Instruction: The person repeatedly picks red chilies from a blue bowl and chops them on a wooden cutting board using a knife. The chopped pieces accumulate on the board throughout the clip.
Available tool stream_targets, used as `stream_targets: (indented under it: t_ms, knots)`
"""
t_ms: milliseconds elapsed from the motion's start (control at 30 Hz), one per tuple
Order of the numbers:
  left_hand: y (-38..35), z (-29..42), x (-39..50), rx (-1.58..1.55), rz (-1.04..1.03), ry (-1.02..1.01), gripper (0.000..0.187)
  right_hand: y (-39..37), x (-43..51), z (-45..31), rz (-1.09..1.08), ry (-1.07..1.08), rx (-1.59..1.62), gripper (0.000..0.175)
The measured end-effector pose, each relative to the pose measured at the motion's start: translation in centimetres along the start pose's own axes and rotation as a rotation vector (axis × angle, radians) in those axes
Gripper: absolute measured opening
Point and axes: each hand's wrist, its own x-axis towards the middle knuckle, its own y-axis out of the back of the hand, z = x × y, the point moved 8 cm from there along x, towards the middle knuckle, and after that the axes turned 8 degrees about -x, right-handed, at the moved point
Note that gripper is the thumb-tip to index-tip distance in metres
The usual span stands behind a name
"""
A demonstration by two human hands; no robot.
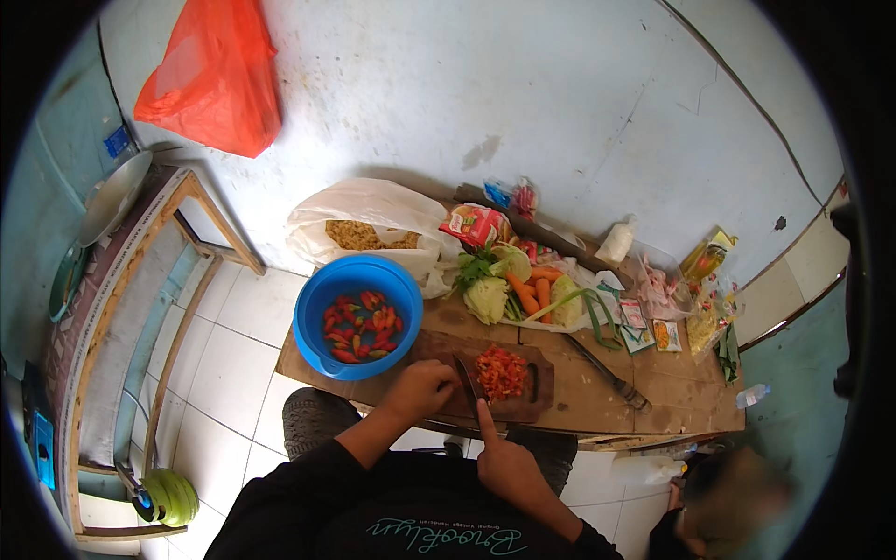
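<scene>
My right hand (505,462) grips a knife, its index finger laid along the spine. The knife's dark blade (467,378) points away from me over a wooden cutting board (437,346). Just right of the blade lies a heap of chopped red chilies (501,373). My left hand (421,387) rests on the board's left part with curled fingers, close to the blade; whether anything is under them is hidden. Left of the board stands a blue plastic basin (308,308) with whole red chilies (360,325) in it.
A second knife (609,374) lies right of the board. Behind are carrots (542,294), cabbage (486,299), seasoning packets (667,336) and a white plastic bag (378,196) of brown crumbly food. A person (728,504) is low at right. A green gas cylinder (168,497) stands left.
</scene>
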Motion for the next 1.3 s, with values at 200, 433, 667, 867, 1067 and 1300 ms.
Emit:
stream_targets:
  t_ms: [200, 433, 667, 867, 1067, 1300]
  knots:
    - [-0.3, -0.1, 0.1, 0.018, -0.011, -0.027, 0.006, 0.2, 0.6, -0.7, 0.013, 0.029, -0.016, 0.082]
    - [-0.1, 0.1, -0.1, 0.032, 0.011, -0.004, 0.006, 0.2, 3.4, -0.9, 0.052, 0.023, -0.048, 0.080]
    - [0.0, 0.1, 0.0, 0.007, 0.034, 0.008, 0.004, -0.6, -1.3, 0.3, -0.131, -0.044, -0.035, 0.082]
    - [0.0, 0.3, 0.0, -0.010, 0.009, -0.023, 0.003, 0.0, -1.1, 0.4, -0.061, -0.054, -0.003, 0.082]
    - [-0.2, 0.3, 0.1, 0.058, -0.027, 0.006, 0.003, 0.4, 0.0, -0.6, -0.015, 0.012, -0.003, 0.081]
    - [-0.3, 0.3, 0.3, 0.053, -0.024, -0.032, 0.003, 0.9, 3.5, -1.1, -0.015, -0.005, -0.008, 0.081]
